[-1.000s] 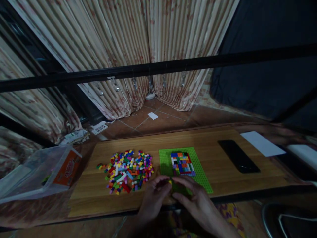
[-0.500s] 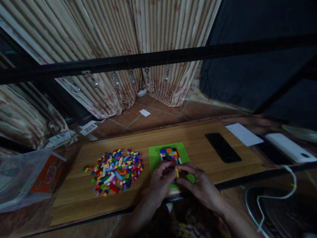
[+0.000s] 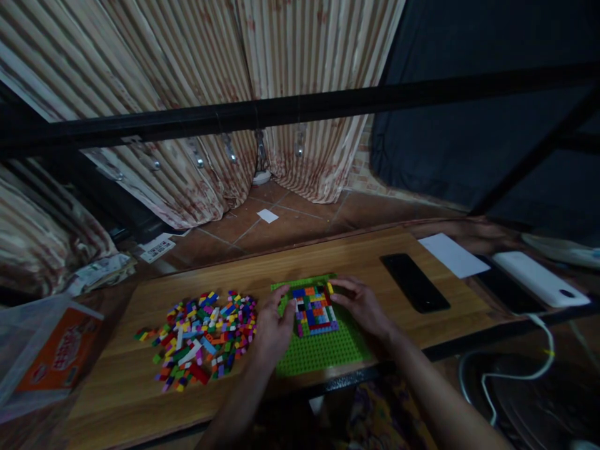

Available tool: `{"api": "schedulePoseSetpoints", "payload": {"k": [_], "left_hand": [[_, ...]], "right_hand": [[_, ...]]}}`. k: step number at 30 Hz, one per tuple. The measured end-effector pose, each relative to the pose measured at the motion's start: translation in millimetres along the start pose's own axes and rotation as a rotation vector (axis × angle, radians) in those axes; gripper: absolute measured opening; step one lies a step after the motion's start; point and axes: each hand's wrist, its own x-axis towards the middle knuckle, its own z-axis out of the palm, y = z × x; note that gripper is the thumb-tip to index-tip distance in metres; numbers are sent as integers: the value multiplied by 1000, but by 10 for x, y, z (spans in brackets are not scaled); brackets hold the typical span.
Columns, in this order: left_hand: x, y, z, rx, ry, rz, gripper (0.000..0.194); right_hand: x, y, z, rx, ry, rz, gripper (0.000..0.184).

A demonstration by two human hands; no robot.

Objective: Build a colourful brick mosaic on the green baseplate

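Note:
A green studded baseplate (image 3: 319, 357) lies on the wooden board, carrying a flat block of multicoloured toy bricks (image 3: 315, 310). My right hand (image 3: 363, 307) is at the block's right far corner, its thumb and fingertips pinching a small yellow toy brick (image 3: 330, 287). I cannot tell whether that brick touches the block. At the left side of the plate rests my left hand (image 3: 274, 328), thumb and fingers apart, holding nothing. Its fingertips are close beside the block's left edge.
Loose coloured bricks (image 3: 201, 337) lie spread left of the plate. A clear plastic box with an orange label (image 3: 59, 350) stands at far left. Rightward are a black phone (image 3: 415, 281), a white paper (image 3: 454, 255) and a white device with a cable (image 3: 539, 278). A dark bar (image 3: 300, 111) crosses beyond.
My hands have moved apart, from together over the plate's near part to either side of the block. The yellow brick has gone to the far right corner with my right hand; the view shifted slightly.

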Motion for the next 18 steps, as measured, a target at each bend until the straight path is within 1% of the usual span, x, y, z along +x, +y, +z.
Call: {"api": "schedulePoseSetpoints", "payload": {"k": [4, 7, 10, 14, 18], "left_hand": [[282, 74, 41, 84, -83, 34, 34], [497, 155, 121, 75, -208, 1, 35], [672, 202, 269, 40, -329, -41, 33], [799, 205, 481, 19, -414, -38, 34], [839, 202, 564, 9, -477, -61, 40]], "right_hand": [[78, 65, 60, 12, -68, 5, 31], [95, 124, 76, 23, -100, 22, 33], [104, 161, 70, 29, -111, 40, 33], [125, 171, 47, 17, -148, 33, 35], [145, 164, 33, -4, -176, 45, 34]]}}
